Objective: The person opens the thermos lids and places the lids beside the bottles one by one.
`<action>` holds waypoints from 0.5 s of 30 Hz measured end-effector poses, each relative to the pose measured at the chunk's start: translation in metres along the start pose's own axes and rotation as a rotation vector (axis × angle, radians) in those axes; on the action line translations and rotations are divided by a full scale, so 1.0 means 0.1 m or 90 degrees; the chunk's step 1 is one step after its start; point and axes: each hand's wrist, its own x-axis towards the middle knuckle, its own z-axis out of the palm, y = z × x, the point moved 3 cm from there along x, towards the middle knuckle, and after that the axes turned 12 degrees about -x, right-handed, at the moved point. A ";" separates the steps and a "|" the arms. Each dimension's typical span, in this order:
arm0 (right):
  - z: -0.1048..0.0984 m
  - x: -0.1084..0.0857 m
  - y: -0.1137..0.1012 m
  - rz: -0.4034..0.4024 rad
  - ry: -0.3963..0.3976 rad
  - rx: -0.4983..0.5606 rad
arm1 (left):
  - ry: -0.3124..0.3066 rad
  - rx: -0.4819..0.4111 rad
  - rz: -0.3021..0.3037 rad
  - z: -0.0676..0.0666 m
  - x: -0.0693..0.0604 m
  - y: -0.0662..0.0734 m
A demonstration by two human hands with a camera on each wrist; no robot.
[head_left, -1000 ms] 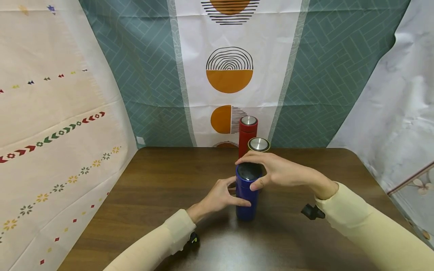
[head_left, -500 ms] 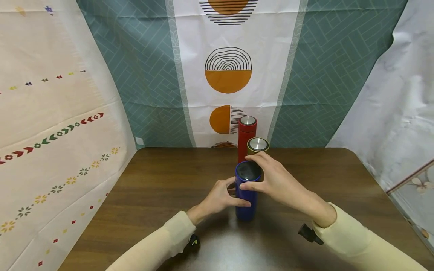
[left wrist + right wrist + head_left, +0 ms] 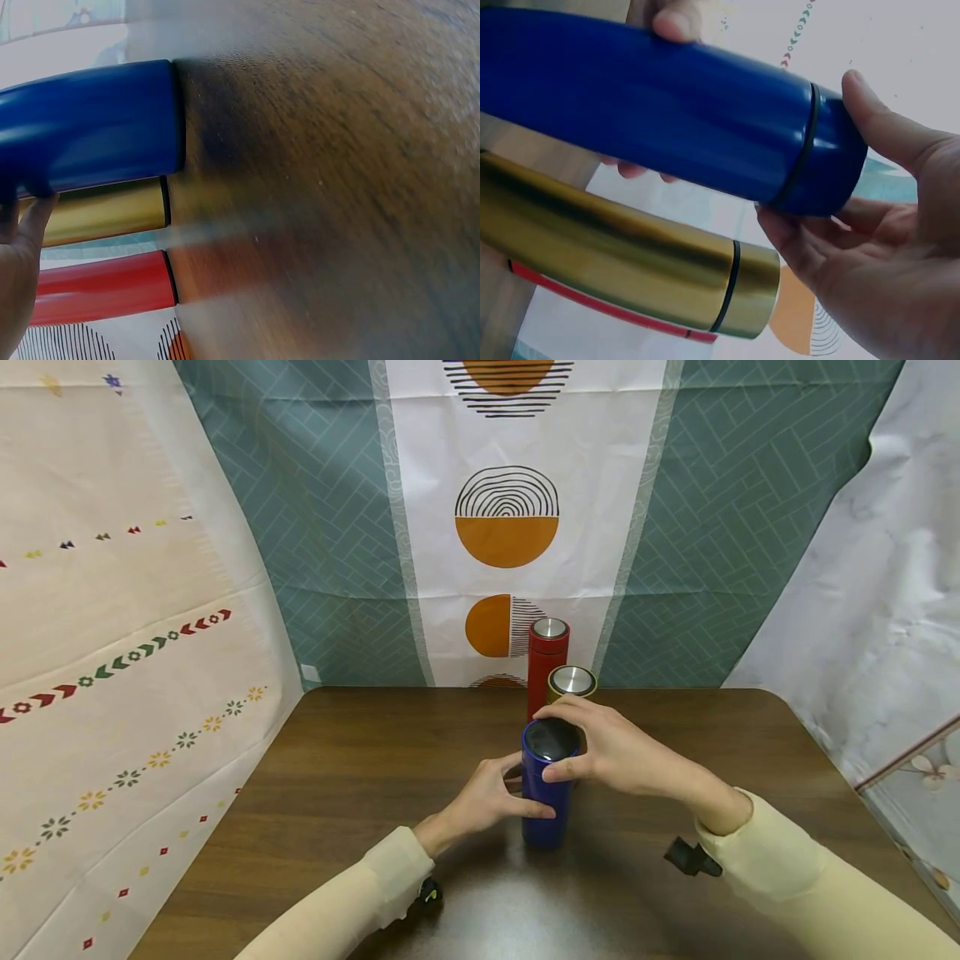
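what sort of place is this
Probably a makeshift indoor filming booth: cloths hang behind and on both sides of a wooden table, and black wrist devices are in view.

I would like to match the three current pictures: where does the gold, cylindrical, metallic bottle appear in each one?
Head: the gold cylindrical metallic bottle is right of centre, only its top showing above the right hand.
Left wrist: the gold bottle is at left, just below mid-height.
Right wrist: the gold bottle is at lower left.
Shared landmark: the glossy blue cylindrical bottle.
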 end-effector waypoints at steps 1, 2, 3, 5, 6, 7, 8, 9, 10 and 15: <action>-0.01 0.01 0.01 -0.009 -0.010 0.003 | 0.000 -0.001 0.000 0.00 0.00 0.00; -0.02 0.02 0.01 -0.017 -0.022 0.005 | 0.000 -0.001 0.001 0.00 0.00 0.00; -0.03 0.03 0.02 -0.021 -0.034 0.011 | 0.000 -0.001 0.002 0.00 0.00 0.00; -0.05 0.04 0.03 -0.027 -0.055 0.023 | 0.001 0.001 0.004 0.00 0.00 -0.01; -0.05 0.04 0.03 -0.030 -0.063 0.030 | 0.002 0.002 0.006 0.00 0.00 -0.01; -0.06 0.04 0.03 -0.032 -0.069 0.035 | 0.003 0.003 0.007 0.00 0.00 -0.01; -0.06 0.04 0.04 -0.032 -0.073 0.037 | 0.004 0.004 0.008 0.00 0.00 -0.01; -0.06 0.04 0.04 -0.029 -0.074 0.041 | 0.005 0.005 0.009 0.00 0.00 -0.01; -0.05 0.03 0.04 -0.027 -0.073 0.041 | 0.005 0.005 0.010 0.00 0.00 -0.01; 0.00 -0.06 0.02 0.012 -0.029 0.042 | 0.006 0.001 0.014 0.01 0.00 -0.01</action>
